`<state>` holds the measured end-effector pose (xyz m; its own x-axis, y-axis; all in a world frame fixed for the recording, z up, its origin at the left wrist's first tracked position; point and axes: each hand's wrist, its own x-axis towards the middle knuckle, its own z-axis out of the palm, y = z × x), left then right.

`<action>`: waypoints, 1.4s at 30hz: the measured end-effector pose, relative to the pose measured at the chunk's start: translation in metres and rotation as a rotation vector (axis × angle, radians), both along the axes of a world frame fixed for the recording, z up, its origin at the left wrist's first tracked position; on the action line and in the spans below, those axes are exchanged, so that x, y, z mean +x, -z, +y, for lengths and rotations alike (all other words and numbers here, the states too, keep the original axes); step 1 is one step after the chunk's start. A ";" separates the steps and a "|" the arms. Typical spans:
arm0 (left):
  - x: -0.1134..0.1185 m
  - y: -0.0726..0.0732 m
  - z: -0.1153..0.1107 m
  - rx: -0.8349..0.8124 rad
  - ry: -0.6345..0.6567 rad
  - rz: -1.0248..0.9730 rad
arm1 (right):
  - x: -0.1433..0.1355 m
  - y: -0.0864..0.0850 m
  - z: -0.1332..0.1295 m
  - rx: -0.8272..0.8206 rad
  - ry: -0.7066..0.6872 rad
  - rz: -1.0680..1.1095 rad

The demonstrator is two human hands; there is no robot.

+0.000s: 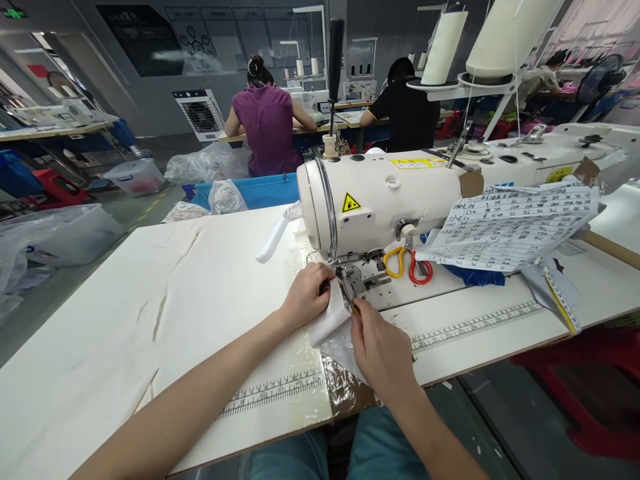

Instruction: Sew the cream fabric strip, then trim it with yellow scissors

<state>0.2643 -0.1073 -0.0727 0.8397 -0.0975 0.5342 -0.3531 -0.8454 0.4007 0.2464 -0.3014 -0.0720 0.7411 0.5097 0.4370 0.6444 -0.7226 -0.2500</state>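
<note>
A piece of white fabric (330,319) lies under the needle area of a white sewing machine (370,200). My left hand (309,293) is closed at the fabric's left side, close to the presser foot, its fingertips bent onto the cloth. My right hand (383,343) pinches the fabric's right edge just in front of the foot. Part of the cloth hangs between the two hands toward the table's front edge. The needle itself is hidden behind my fingers and the machine head. Scissors (420,270) with one yellow and one red handle loop lie right of the needle area.
A handwritten paper sheet (515,223) is fixed to the machine's front. Printed rulers (475,327) run along the table (200,300). A tape measure (563,303) hangs at the right. Thread cones (445,47) stand above. Two people sit at machines ahead, another farther right.
</note>
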 end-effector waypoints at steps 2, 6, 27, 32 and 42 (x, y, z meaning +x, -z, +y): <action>0.000 0.000 0.000 0.012 -0.016 0.008 | 0.000 0.000 0.000 0.001 -0.012 -0.001; -0.002 -0.002 0.001 -0.055 -0.032 0.058 | 0.000 -0.001 0.000 0.010 -0.010 -0.017; -0.013 -0.017 0.002 0.342 0.171 0.001 | -0.027 0.001 -0.019 0.056 0.026 -0.010; -0.023 -0.024 -0.006 0.492 0.147 0.082 | -0.066 0.009 -0.062 0.175 -0.133 0.264; -0.039 -0.011 -0.029 0.443 0.006 0.082 | -0.064 0.015 -0.086 0.105 -0.182 0.158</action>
<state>0.2252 -0.1363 -0.0613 0.8761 -0.3072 0.3717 -0.3411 -0.9396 0.0272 0.1821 -0.3876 -0.0871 0.7045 0.5991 0.3805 0.7085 -0.5630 -0.4255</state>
